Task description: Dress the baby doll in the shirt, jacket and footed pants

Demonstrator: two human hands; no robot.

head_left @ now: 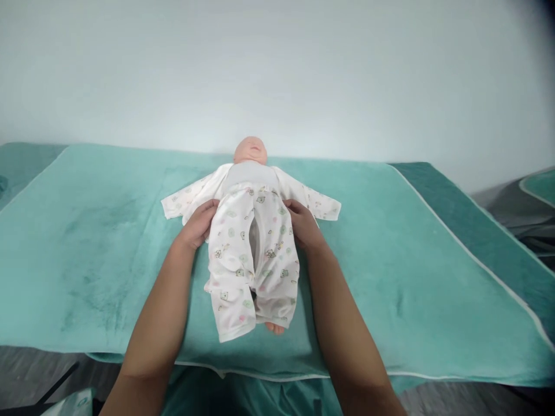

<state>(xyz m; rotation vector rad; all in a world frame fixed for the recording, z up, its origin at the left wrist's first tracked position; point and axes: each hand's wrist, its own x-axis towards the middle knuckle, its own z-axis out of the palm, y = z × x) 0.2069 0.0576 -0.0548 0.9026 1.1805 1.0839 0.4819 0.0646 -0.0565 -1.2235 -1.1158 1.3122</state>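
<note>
A baby doll [250, 151] lies on its back, its head at the far side, wearing a white printed jacket [313, 199] with both sleeves spread out. Over its belly and legs are white split-crotch baby pants [234, 245] with small animal prints. My left hand [200, 224] is closed on the left side of the pants near the waist. On the opposite side, my right hand [304, 224] grips the pants at about the same height. Some fingertips are hidden by the cloth. The toes of one foot [274, 328] show below the right pant leg; the other foot is hidden.
The doll lies on a padded bed with a teal plush cover [390, 277] edged in white piping. A plain pale wall [277, 69] rises behind it. Grey flooring [26, 372] shows below the near edge, and another teal-topped surface [541, 186] stands at the far right.
</note>
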